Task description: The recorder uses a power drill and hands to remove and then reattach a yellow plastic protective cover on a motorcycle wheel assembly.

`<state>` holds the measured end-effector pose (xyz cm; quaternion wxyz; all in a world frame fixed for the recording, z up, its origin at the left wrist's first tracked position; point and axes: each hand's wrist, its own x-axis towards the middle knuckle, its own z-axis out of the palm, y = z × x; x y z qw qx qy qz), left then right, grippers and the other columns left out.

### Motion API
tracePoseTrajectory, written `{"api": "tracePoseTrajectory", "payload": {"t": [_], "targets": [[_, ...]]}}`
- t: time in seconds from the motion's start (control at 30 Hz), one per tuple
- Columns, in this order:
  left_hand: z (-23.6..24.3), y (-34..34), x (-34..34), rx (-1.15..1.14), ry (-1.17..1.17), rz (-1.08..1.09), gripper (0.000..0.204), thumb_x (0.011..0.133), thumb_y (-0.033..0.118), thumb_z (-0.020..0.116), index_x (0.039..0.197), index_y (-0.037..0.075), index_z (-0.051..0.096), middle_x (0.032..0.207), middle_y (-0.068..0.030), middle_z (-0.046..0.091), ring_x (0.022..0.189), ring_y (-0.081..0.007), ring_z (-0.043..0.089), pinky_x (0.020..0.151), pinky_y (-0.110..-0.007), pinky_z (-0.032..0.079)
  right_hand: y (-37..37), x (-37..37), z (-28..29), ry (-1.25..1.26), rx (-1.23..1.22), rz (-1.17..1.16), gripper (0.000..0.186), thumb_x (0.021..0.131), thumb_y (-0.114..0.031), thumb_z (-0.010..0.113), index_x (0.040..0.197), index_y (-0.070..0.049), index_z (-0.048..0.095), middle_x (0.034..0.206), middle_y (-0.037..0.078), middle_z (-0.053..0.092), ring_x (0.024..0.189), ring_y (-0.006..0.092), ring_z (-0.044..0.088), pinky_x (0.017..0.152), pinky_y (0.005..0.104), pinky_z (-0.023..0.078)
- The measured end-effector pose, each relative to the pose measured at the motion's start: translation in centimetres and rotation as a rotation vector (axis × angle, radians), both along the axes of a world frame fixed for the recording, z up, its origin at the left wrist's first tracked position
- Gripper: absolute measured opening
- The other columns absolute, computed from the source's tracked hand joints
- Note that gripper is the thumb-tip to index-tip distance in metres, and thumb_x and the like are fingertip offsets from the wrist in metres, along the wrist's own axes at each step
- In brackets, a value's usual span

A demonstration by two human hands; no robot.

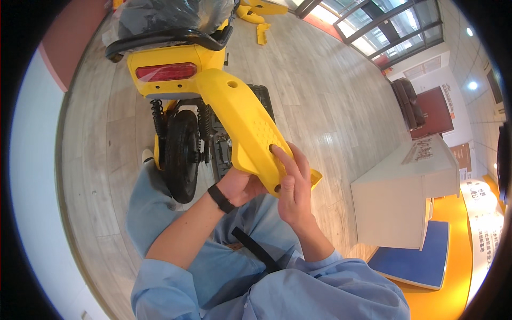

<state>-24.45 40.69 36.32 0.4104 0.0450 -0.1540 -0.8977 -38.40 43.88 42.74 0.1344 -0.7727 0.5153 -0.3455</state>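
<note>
Yellow panel (246,125) gripped by both hands — right hand (292,184) over its lower end, left hand (242,186) beneath. Just behind stands a scooter (170,74) — rear wheel (180,152) beside the panel. More yellow parts (261,13) lie on the floor (320,96).

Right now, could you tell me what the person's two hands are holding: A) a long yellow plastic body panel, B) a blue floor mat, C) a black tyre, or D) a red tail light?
A: both the left hand and the right hand grip the lower end of the yellow panel, held up against the rear of the yellow scooter.
</note>
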Motion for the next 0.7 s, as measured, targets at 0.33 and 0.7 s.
{"api": "tracePoseTrajectory", "payload": {"t": [0.33, 0.7], "targets": [[-0.7, -0.2, -0.2, 0.025, 0.018, 0.011, 0.054, 0.097, 0.052, 0.044, 0.139, 0.019, 0.040, 0.133, -0.0036, 0.052, 0.119, -0.0199, 0.055, 0.098, -0.040, 0.049, -0.2, 0.0, 0.5, 0.082, 0.046, 0.020, 0.051, 0.096, -0.042, 0.043, 0.135, -0.009, 0.051, 0.139, 0.023, 0.040, 0.122, 0.0415, 0.042, 0.103, 0.0485, 0.032], [-0.7, -0.4, 0.1, -0.017, -0.028, 0.063, 0.054, 0.097, 0.049, 0.047, 0.139, 0.017, 0.040, 0.136, -0.0042, 0.050, 0.123, -0.0206, 0.052, 0.100, -0.041, 0.047, -0.2, 0.1, 2.1, 0.168, 0.024, 0.097, 0.065, 0.081, -0.040, 0.061, 0.137, -0.010, 0.048, 0.139, 0.025, 0.037, 0.121, 0.0425, 0.042, 0.102, 0.0493, 0.035]]}}
